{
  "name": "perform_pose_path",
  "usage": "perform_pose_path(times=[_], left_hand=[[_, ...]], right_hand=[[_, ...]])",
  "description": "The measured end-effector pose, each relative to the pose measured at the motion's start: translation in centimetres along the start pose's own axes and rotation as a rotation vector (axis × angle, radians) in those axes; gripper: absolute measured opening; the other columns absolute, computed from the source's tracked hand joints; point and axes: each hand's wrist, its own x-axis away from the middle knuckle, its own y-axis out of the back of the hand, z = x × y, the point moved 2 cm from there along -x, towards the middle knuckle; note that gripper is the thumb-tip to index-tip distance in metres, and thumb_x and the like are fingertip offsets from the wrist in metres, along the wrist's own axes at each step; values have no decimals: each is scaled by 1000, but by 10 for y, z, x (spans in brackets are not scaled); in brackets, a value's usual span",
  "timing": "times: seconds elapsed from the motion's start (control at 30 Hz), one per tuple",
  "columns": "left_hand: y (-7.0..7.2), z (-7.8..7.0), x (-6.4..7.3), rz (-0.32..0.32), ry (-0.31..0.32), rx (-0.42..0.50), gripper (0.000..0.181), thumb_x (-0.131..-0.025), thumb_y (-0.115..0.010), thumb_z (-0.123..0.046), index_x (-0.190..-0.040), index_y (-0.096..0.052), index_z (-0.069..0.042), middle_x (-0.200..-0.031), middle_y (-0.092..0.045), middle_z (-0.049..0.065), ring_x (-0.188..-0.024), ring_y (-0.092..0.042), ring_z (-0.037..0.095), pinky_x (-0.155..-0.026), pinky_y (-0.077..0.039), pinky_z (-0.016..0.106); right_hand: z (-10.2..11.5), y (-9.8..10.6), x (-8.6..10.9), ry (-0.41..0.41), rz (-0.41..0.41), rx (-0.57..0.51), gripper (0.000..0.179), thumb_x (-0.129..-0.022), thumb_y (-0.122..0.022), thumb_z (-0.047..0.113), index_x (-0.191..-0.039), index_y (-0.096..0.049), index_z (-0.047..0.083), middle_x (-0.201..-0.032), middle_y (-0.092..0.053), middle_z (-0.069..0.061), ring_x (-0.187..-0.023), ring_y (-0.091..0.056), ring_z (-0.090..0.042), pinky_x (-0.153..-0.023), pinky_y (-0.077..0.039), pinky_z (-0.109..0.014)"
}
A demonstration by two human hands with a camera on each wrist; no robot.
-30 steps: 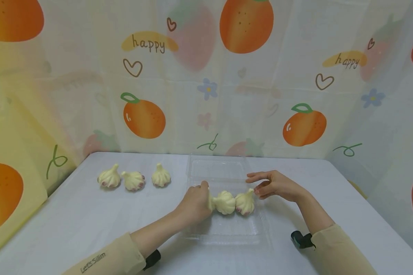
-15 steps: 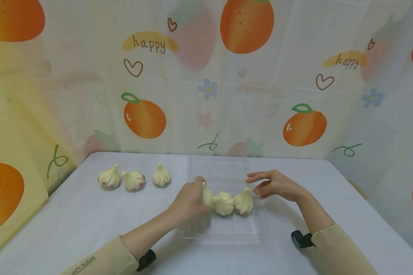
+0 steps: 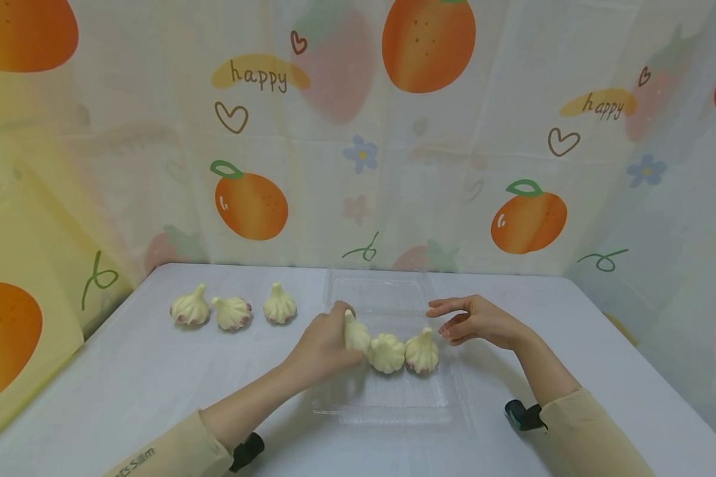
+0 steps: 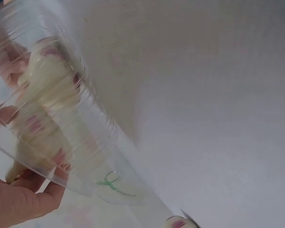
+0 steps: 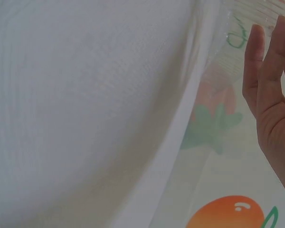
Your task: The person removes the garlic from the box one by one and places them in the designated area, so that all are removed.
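In the head view my left hand (image 3: 322, 346) curves round the leftmost cream garlic bulb (image 3: 356, 335), fingers behind it and thumb in front. That bulb stands beside a middle garlic bulb (image 3: 386, 354) and a right garlic bulb (image 3: 421, 351), all in the near half of a clear plastic clamshell box (image 3: 394, 397). Seen through the box wall in the left wrist view, my left fingertips (image 4: 33, 183) meet the bulb's stem. Over the box's right side hangs my right hand (image 3: 480, 323), fingers loosely spread and holding nothing, close to the right bulb.
Three more garlic bulbs (image 3: 233, 313) stand in a row at the back left of the white table (image 3: 203, 384). The box's clear lid (image 3: 382, 288) lies open toward the back edge. A fruit-printed curtain (image 3: 364, 199) rises behind the table.
My left hand has shifted left and its thumb has come away to the front, so more of the leftmost bulb shows. The bulbs beside it shifted slightly left. My right hand stays put.
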Motion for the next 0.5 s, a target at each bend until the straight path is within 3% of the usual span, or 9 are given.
perform_pose_path(times=[0.27,0.5], left_hand=[[11,-4,1,-36,4,107,49,-66,-76,-3,-109,-53,-3,-73,-62,10,-61,-52,15,-51,-42,24],[20,-4,2,-87,39,151,50,-69,-78,-6,-113,-54,-6,-85,-66,11,-68,-56,17,-57,-47,24]], right_hand=[[2,-1,1,1,-3,3,52,-88,-67,7,-136,-54,-6,-158,-33,-24,-93,-66,-7,-82,-60,-30],[3,-1,1,0,-3,-3,52,-88,-67,7,-136,-54,-6,-158,-33,-24,-93,-67,-6,-82,-60,-30]])
